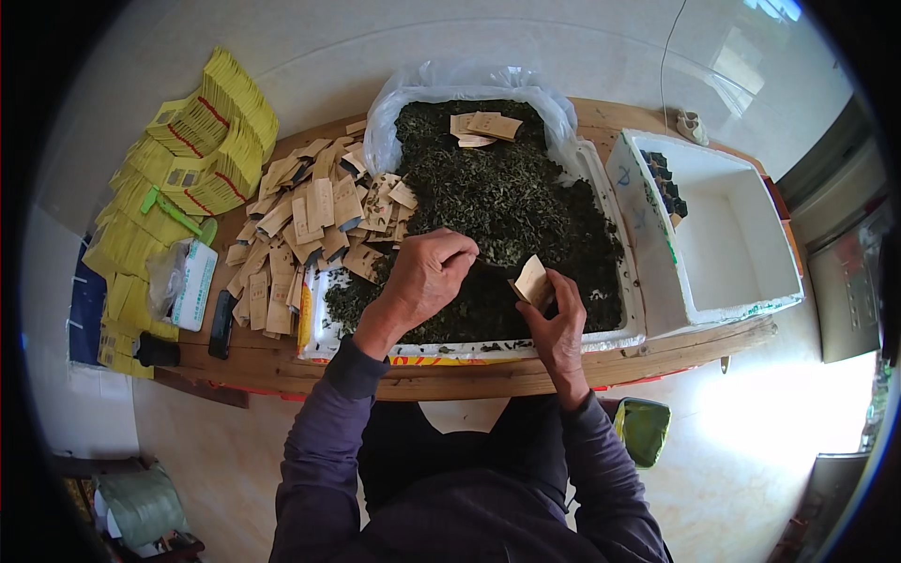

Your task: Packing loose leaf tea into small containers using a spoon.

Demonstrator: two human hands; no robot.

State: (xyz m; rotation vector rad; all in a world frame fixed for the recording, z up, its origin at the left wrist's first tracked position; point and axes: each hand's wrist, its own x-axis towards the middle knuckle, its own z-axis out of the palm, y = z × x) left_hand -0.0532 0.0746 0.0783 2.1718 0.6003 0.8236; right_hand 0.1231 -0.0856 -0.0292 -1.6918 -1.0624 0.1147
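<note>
My right hand (559, 317) holds a small kraft-paper packet (533, 283) upright between thumb and fingers, over the near right part of the dried leaves. To its left, my left hand (433, 278) hangs above the leaves with its fingers curled together. A faint curved edge shows by those fingertips, but whether they pinch anything is unclear. The dark dried leaves (486, 190), which look like tea, are heaped in a white foam tray (637, 331) with clear plastic sheeting (383, 134) at the back. A few paper packets (496, 127) lie on top of the far leaves.
Left of the leaves spreads a pile of kraft packets (320, 204). Farther left are stacked yellow packaging (232, 127), a green-handled tool (169, 209), a white box (195, 285) and a black phone (222, 324). A white foam box (732, 239) with several dark packets stands right on the wooden table (450, 380).
</note>
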